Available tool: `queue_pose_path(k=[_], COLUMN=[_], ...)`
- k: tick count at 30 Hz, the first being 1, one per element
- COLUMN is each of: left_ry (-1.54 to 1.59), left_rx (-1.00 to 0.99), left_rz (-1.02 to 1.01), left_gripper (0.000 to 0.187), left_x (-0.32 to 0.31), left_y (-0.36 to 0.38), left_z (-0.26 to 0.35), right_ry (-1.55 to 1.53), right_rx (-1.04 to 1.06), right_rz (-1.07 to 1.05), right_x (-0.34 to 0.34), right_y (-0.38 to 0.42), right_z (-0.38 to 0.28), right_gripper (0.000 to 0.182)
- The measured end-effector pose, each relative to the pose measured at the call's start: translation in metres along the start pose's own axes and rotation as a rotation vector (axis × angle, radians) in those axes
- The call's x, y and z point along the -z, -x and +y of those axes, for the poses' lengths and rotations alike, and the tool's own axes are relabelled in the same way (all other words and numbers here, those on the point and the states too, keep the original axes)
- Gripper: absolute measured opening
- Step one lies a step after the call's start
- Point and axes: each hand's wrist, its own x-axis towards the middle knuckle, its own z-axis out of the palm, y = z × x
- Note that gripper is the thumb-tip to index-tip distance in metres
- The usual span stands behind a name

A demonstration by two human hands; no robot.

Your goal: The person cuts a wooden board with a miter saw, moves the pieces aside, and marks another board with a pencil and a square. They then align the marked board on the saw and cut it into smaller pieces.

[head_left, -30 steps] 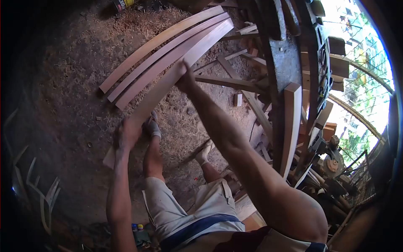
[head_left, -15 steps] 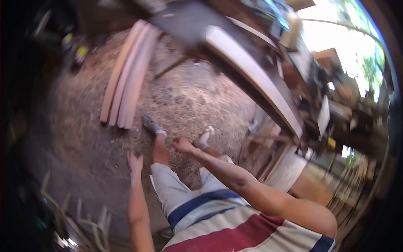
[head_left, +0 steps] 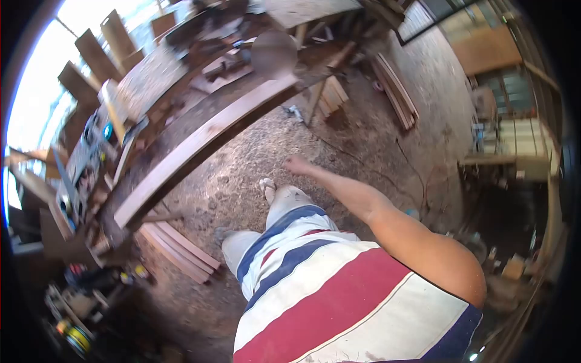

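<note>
My right hand (head_left: 296, 164) hangs in front of my body above the dirt floor (head_left: 242, 158), its fingers curled in with nothing visible in them. It touches nothing. Nearest to it is a long pale wooden board (head_left: 209, 130), which lies along a dark workbench and slants from lower left to upper right, well apart from the hand. My left hand is out of the picture. On the floor to my left lie several reddish planks (head_left: 181, 249), side by side.
Another group of long planks (head_left: 396, 94) lies on the floor at the upper right. Short wood pieces (head_left: 330, 97) stand by the bench's far end. Tools and offcuts clutter the left, with a yellow-banded roll (head_left: 77, 339) at lower left. A cable (head_left: 339, 148) crosses the floor.
My view has swung to the right, so the bench and the floor planks now sit further left. My left hand has left the picture. My right hand stays curled.
</note>
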Motion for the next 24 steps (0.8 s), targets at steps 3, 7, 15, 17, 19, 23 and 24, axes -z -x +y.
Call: queue_pose_path(k=[3,7,15,17,19,23,24], left_ry=[-0.002,-0.051,-0.518,-0.791,-0.865,-0.853,-0.871], left_rx=[-0.088,-0.172,-0.163,-0.216,-0.253,-0.306,-0.364], left_rz=[-0.021,-0.074,-0.135,-0.186,-0.229,-0.227,-0.231], left_gripper=[0.056,0.059,0.062,0.062,0.063,0.071,0.072], left_x=[0.016,0.015,-0.05,-0.086,-0.124,-0.205,-0.232], left_y=[-0.013,-0.035,-0.037,-0.015,-0.009,-0.027,-0.019], left_z=[0.101,0.224,0.393,0.435,0.468,0.537,0.551], right_ry=[-0.122,-0.034,0.102,0.092,-0.497,-0.077,-0.484], right_rx=[-0.209,-0.366,-0.241,-0.238,-0.618,-0.416,-0.67], right_rz=[0.271,0.441,0.257,0.469,0.474,0.009,-0.077], right_x=[0.069,0.087,-0.06,-0.136,-0.176,-0.273,-0.235], right_y=[-0.006,0.043,0.213,0.249,0.282,0.309,0.319], right_z=[0.092,0.186,0.306,0.332,0.309,0.332,0.304], right_gripper=[0.031,0.034,0.035,0.031,0.027,0.03,0.031])
